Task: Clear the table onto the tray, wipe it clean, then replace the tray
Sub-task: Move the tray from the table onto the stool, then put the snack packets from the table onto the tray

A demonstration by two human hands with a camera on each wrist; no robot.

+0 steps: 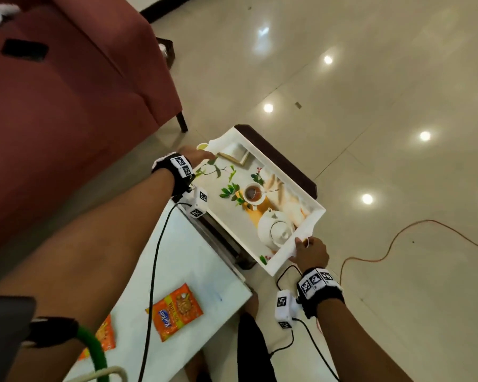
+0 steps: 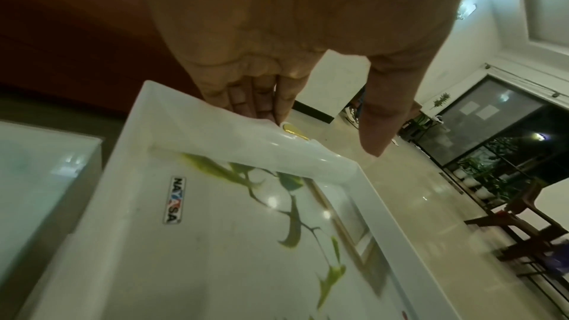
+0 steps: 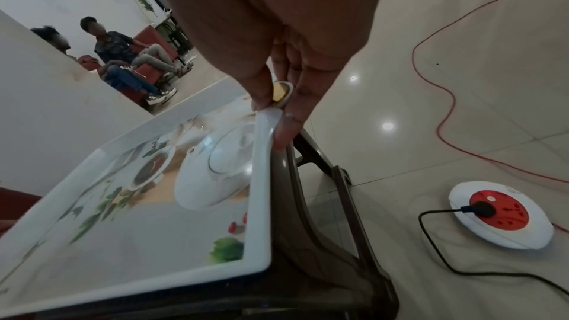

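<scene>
A white tray [image 1: 232, 208] printed with a teapot, cup and leaves sits over a dark stool [image 1: 290, 166], beyond the end of the white table [image 1: 193, 260]. My left hand [image 1: 202, 157] holds its far left end. In the left wrist view the fingers [image 2: 261, 101] hook behind the end lip of the tray [image 2: 215, 240], and the thumb [image 2: 378, 125] stands off it. My right hand [image 1: 311, 250] pinches the near right end; the right wrist view has its thumb [image 3: 261, 91] on the rim of the tray [image 3: 154, 252]. Nothing loose lies in the tray.
Two orange snack packets [image 1: 177, 310] [image 1: 102, 337] lie on the white table. A red sofa [image 1: 66, 106] stands at the left. On the floor are a round power socket [image 3: 499, 218] and an orange cable [image 1: 398, 238]. Seated people [image 3: 123, 57] are far off.
</scene>
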